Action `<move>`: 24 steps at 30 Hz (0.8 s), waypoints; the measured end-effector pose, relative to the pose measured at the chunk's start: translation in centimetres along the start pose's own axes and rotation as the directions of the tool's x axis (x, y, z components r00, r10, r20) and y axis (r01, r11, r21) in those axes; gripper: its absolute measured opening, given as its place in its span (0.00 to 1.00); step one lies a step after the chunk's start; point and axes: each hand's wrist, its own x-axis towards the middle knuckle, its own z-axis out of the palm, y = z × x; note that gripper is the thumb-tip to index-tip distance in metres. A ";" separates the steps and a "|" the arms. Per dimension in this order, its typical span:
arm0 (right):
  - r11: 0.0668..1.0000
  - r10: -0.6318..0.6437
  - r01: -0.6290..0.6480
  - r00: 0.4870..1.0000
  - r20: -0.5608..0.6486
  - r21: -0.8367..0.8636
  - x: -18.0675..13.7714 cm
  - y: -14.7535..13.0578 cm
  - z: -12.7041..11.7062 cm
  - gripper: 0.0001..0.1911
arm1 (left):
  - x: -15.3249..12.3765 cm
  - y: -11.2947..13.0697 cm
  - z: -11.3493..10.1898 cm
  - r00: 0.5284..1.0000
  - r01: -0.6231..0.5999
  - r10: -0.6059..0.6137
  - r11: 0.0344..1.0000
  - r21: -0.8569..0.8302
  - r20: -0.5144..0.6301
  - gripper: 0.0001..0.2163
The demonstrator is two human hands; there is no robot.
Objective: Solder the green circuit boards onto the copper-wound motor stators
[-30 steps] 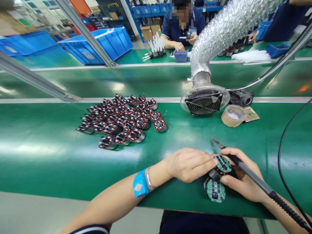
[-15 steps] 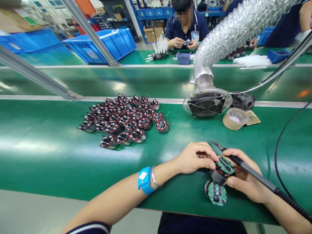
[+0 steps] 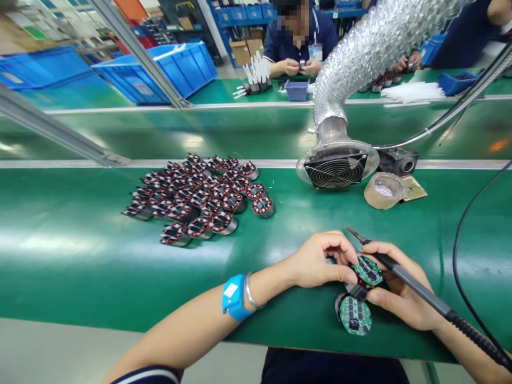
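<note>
My left hand (image 3: pixel 326 260) pinches the near-left edge of a round green circuit board (image 3: pixel 368 270), which sits tilted over a motor stator (image 3: pixel 357 290) with a dark metal ring. My right hand (image 3: pixel 404 288) grips that stator from the right, and a soldering iron (image 3: pixel 416 284) lies across the same hand with its tip pointing up and left. Just below, on the bench, rests a second stator with a round circuit board (image 3: pixel 356 316) leaning on it. A blue wrist strap (image 3: pixel 235 297) and a silver bangle are on my left wrist.
Several wound stators (image 3: pixel 200 197) stand clustered at left on the green bench (image 3: pixel 80 256). A fume extractor (image 3: pixel 338 168) with a foil duct hangs ahead, beside a round tub (image 3: pixel 384 190). The iron's black cable (image 3: pixel 458 234) curves at right. A co-worker (image 3: pixel 302 45) sits opposite.
My left thumb and fingers have shifted slightly on the board and stator. The held parts sit a little further left. The whole view has moved slightly.
</note>
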 end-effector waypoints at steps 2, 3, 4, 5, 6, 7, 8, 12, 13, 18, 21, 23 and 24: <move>1.000 -0.001 0.001 1.000 -0.016 -0.013 0.0 -0.2 0.0 0.30 | 0.0 0.1 0.3 0.999 -0.016 0.017 0.999 0.038 -0.040 0.19; 1.000 0.001 -0.001 1.000 -0.025 -0.002 0.1 -0.3 0.0 0.30 | 0.0 0.2 0.4 0.998 -0.033 0.036 0.997 0.063 -0.056 0.19; 1.000 0.005 -0.005 0.999 -0.034 0.017 0.1 -0.5 0.0 0.29 | 0.0 0.3 0.3 0.995 -0.069 0.077 0.992 0.108 -0.065 0.18; 0.999 0.010 -0.008 0.999 -0.044 0.036 0.2 -0.6 0.0 0.29 | 0.0 0.5 0.2 0.988 -0.133 0.145 0.974 0.185 -0.053 0.17; 0.999 0.014 -0.011 0.998 -0.054 0.050 0.3 -0.8 0.0 0.28 | 0.0 0.7 0.0 0.970 -0.228 0.244 0.930 0.289 -0.019 0.15; 0.998 0.016 -0.013 0.998 -0.062 0.058 0.3 -1.0 -0.1 0.28 | 0.0 0.9 -0.2 0.933 -0.342 0.358 0.845 0.411 0.039 0.12; 0.998 0.015 -0.011 0.997 -0.069 0.062 0.3 -1.1 -0.1 0.28 | -0.2 1.1 -0.5 0.877 -0.454 0.466 0.717 0.529 0.121 0.09; 0.998 0.004 0.001 0.997 -0.071 0.057 0.3 -1.1 -0.1 0.27 | -0.9 1.8 -1.4 0.673 -0.642 0.604 0.192 0.742 0.426 0.08; 0.998 0.007 -0.003 0.998 -0.063 0.056 0.2 -1.1 -0.1 0.28 | -1.0 2.0 -1.6 0.659 -0.646 0.593 0.132 0.752 0.462 0.09; 0.998 0.035 -0.033 0.999 -0.029 0.056 0.2 -0.6 0.0 0.28 | -1.5 2.6 -1.6 0.633 -0.680 0.543 0.049 0.732 0.551 0.10; 0.999 0.036 -0.034 0.999 -0.033 0.041 0.2 -0.4 0.0 0.29 | -1.6 2.9 -1.5 0.632 -0.686 0.528 0.042 0.726 0.567 0.11; 1.000 0.028 -0.027 0.999 -0.044 0.016 0.2 -0.3 0.0 0.29 | -1.6 2.8 -1.5 0.636 -0.687 0.524 0.050 0.725 0.567 0.12; 1.000 0.019 -0.019 0.999 -0.046 0.001 0.1 -0.3 0.0 0.29 | -1.6 2.7 -1.5 0.639 -0.688 0.524 0.061 0.723 0.563 0.12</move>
